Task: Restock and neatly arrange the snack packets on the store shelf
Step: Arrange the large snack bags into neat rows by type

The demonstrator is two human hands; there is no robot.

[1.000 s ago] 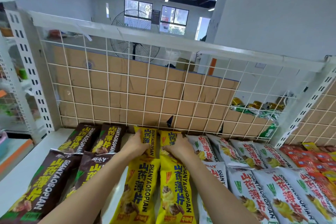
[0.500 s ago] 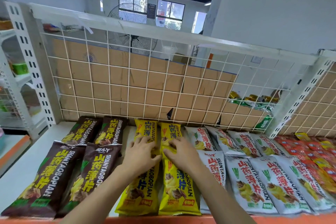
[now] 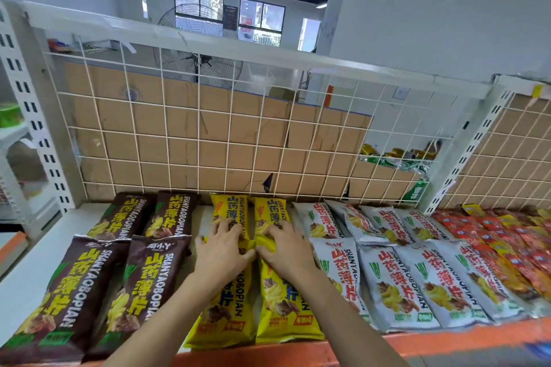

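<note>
Left hand (image 3: 222, 250) and right hand (image 3: 286, 249) are pressing, fingers spread, on the yellow packets (image 3: 277, 304) lying mid-shelf (image 3: 26, 271); the bags look light, slippery and crushable, so likely best taken by their sealed ends.

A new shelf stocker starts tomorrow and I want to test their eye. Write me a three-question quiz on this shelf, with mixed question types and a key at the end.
1. Multiple choice: the left hand and the right hand both rest on packets of which colour? A brown, B yellow, C white.
2. True or false: the red packets lie left of the brown ones.
3. Fill the gap: behind the wire grid stands brown ____.

Key
1. B, the yellow packets.
2. False: the red packets lie at the far right.
3. Cardboard.
</note>
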